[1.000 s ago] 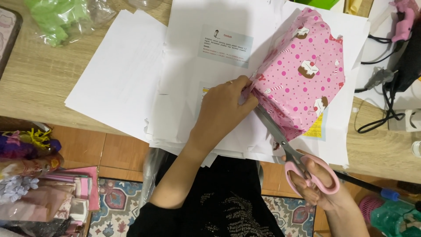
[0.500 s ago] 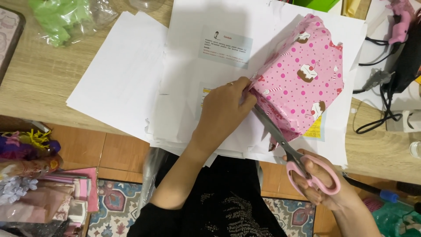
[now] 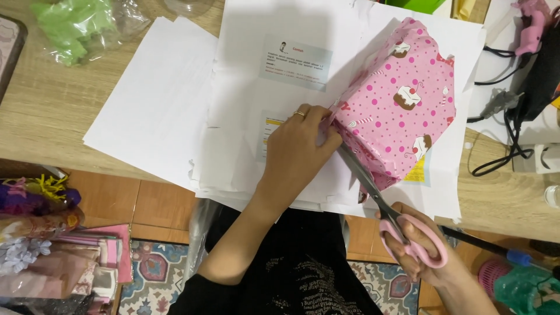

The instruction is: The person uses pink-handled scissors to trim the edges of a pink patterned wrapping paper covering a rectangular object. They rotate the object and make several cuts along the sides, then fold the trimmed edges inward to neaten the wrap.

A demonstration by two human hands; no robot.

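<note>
A box wrapped in pink dotted cupcake-print paper (image 3: 399, 105) lies tilted on white sheets (image 3: 175, 116) on a wooden desk (image 3: 41, 111). My left hand (image 3: 297, 149), with a ring on one finger, pinches the loose flap of wrapping paper at the box's near-left corner. My right hand (image 3: 420, 251) grips pink-handled scissors (image 3: 382, 201). Their metal blades run up along the near-left edge of the wrapped box and meet the paper right beside my left fingers.
A clear bag of green material (image 3: 76, 29) sits at the far left. Black cables (image 3: 507, 116) and a pink glue gun (image 3: 531, 26) lie at the right. A stack of pink craft supplies (image 3: 52, 256) stands on the floor at lower left, on a patterned rug (image 3: 157, 280).
The scissors have slid slightly further up along the box's edge. My left hand has kept its hold on the paper flap.
</note>
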